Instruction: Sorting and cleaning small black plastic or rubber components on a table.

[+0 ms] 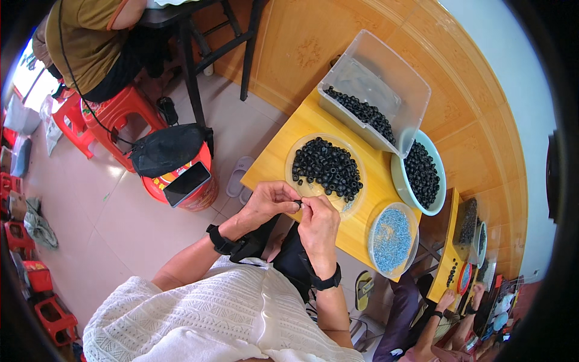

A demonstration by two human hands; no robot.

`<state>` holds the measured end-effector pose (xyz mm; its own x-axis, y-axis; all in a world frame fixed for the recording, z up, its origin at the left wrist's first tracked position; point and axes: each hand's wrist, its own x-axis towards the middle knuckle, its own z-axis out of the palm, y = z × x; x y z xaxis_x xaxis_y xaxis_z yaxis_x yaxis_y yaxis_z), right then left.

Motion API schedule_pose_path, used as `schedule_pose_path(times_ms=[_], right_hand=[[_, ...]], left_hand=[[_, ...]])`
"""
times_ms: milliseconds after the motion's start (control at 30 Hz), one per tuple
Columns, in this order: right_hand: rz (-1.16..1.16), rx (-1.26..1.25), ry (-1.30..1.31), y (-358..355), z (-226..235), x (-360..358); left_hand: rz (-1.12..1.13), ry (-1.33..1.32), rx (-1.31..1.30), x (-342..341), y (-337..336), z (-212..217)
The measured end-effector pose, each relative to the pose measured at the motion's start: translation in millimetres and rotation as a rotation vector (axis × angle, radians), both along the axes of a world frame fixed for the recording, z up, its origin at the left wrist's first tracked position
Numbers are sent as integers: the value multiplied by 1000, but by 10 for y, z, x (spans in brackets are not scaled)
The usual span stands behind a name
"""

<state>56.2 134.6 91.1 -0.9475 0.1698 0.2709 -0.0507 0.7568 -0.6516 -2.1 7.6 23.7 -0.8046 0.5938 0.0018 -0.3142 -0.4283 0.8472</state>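
My left hand and my right hand meet at the near edge of a yellow table. Between their fingertips is a small black cylindrical part, mostly covered by the fingers. Both hands are closed in a pinch on it. Just beyond them, a clear round tray holds a heap of black ring-like parts. To the right, a round dish is filled with small light-blue pieces. Whether a blue piece is also in my fingers, I cannot tell.
Farther back stand a clear plastic bin and a pale blue bowl, both with black parts. A phone lies on a red bucket at left. Another person's hands work at a second table, lower right.
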Motion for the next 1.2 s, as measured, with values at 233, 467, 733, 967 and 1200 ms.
schedule_pose_path(times_ms=[233,467,733,967,1200], right_hand=[[-84,-268,-111,119,-70,-54],[-79,-439,-172,190,-241,-35],[-106,-101,134,-76,-287,-34],[-169,-148,170,-88,-358,-6],[-149,-137,164,19,-325,24]], left_hand=[[36,31,-8,29,41,-33],[59,20,-42,47,61,10],[262,29,-88,52,172,23],[228,-16,-59,68,221,-11],[97,-29,-175,89,208,39]])
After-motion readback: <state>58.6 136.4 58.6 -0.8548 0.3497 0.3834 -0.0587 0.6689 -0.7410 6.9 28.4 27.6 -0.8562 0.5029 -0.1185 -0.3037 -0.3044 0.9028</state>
